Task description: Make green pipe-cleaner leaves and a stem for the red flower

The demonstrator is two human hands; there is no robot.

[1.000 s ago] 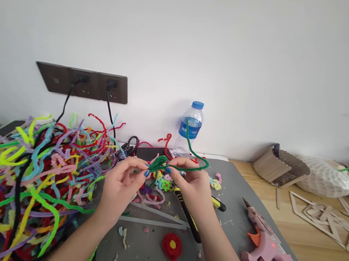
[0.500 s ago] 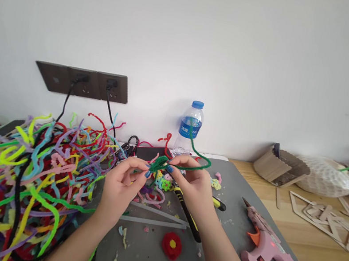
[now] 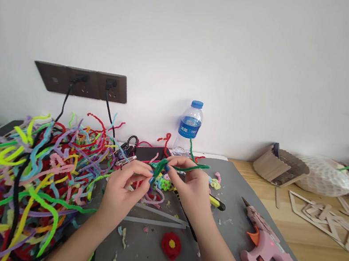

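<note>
A dark green pipe cleaner [image 3: 160, 167], folded into a small bunch, is pinched between both my hands above the grey table mat. My left hand [image 3: 127, 187] grips the bunch's lower left side with thumb and fingertips. On the upper right, my right hand [image 3: 191, 188] is closed on the same pipe cleaner, whose loose end loops out past the fingers toward the bottle. Below my hands lies a red flower with a yellow centre [image 3: 171, 245]. Yellow-and-black pliers [image 3: 216, 202] are partly hidden under my right hand.
A big tangle of coloured pipe cleaners [image 3: 32, 186] covers the left side. A pink glue gun [image 3: 266, 250] rests at right, near wooden sticks [image 3: 324, 217]. Against the wall stand a water bottle [image 3: 190, 126] and, farther right, a wooden-stick container [image 3: 278, 166]. Clear glue sticks [image 3: 158, 223] lie in front.
The green bunch has turned more upright between my fingertips. The pipe cleaner's loose end has swung lower, uncovering the bottle's label. Both hands keep their pinch.
</note>
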